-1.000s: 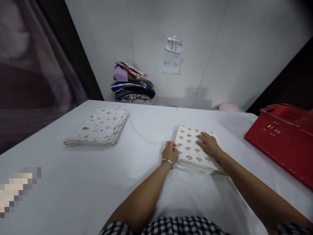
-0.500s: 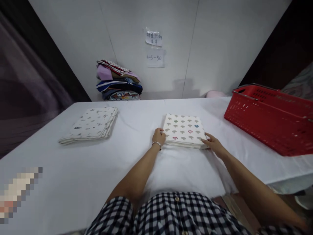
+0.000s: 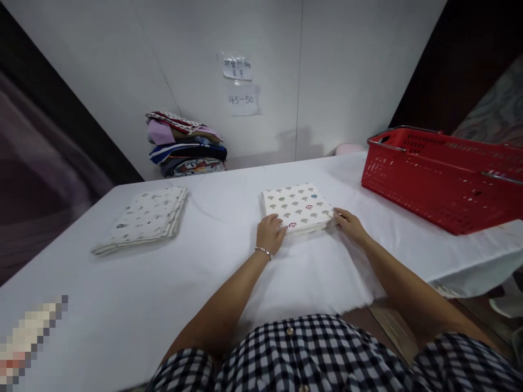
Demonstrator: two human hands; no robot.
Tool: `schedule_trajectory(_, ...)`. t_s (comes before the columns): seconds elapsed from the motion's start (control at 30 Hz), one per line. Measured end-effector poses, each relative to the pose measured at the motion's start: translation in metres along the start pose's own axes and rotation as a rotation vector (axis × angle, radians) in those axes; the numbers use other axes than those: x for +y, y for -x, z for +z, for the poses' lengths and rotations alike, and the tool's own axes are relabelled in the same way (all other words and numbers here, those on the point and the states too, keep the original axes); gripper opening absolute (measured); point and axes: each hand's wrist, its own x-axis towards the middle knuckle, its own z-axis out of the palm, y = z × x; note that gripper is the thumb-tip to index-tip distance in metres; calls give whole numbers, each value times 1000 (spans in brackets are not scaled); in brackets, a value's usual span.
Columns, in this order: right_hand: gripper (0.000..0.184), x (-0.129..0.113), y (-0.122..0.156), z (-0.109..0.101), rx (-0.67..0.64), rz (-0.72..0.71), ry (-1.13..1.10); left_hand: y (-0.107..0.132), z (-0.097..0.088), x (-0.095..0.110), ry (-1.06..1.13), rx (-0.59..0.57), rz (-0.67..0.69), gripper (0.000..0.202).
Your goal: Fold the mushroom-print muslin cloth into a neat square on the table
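A folded white cloth (image 3: 297, 205) printed with small mushrooms lies flat on the white-covered table (image 3: 229, 283). My left hand (image 3: 270, 234), a thin bracelet on its wrist, has its fingers curled over the cloth's near-left corner. At the near-right corner my right hand (image 3: 348, 224) pinches the edge with bent fingers. Both forearms reach forward from my checked shirt.
A second folded patterned cloth (image 3: 143, 219) lies at the left of the table. A red plastic basket (image 3: 437, 177) with metal handles stands at the right. A stack of coloured folded fabrics (image 3: 183, 144) sits against the back wall under two paper notes (image 3: 242, 98).
My right hand slid off the top of the mushroom cloth to its near-right corner. My left hand stayed at the near-left corner. The view swung to the right.
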Motion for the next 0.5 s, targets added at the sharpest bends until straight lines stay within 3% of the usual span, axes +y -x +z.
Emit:
schedule_trajectory(0.13, 44, 10, 13, -3, -31, -141, 19, -4, 9, 8, -58, -136, 181, 24)
schedule_trajectory(0.3, 40, 14, 8, -2, -49, -240, 152, -13, 11, 2, -88, -271, 218, 24)
schedule_trajectory(0.5, 35, 17, 1, 1, -55, -268, 294, -13, 6, -2, -125, -311, 224, 28)
